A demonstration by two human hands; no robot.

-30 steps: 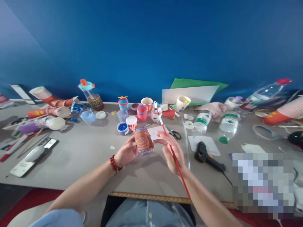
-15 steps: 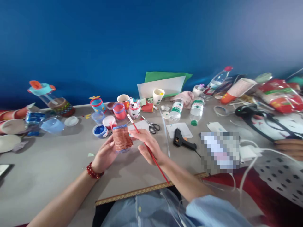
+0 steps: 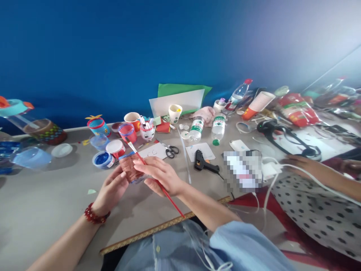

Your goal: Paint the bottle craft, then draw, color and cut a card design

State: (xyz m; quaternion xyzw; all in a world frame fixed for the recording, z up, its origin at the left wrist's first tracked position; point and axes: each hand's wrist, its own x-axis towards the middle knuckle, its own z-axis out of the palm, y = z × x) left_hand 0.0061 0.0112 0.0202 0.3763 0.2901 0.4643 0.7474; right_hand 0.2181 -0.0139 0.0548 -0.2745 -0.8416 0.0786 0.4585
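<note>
My left hand [image 3: 113, 190], with a red bead bracelet at the wrist, is closed round the lower left side of a brown-painted cup [image 3: 128, 165]. Blue shows along the cup's rim. A red-handled paintbrush [image 3: 172, 201] slants through my right hand [image 3: 162, 176], bristles up and away from me. The fingers of that hand also reach across the cup's right side and hide part of it. Just beyond the cup are an open tub of blue paint [image 3: 102, 159] and a white-lidded red tub [image 3: 115, 148].
Scissors [image 3: 171, 150], a black glue gun [image 3: 205, 164] and two bottles [image 3: 196, 129] lie right of my hands. Decorated cups [image 3: 98, 126] stand along the blue wall. Another person's arm [image 3: 318, 171] rests at the right, near a black headset [image 3: 282, 137] and white cables.
The view has swung right, so everything on the table sits further left. My right fingers have come over the cup and cover more of its side.
</note>
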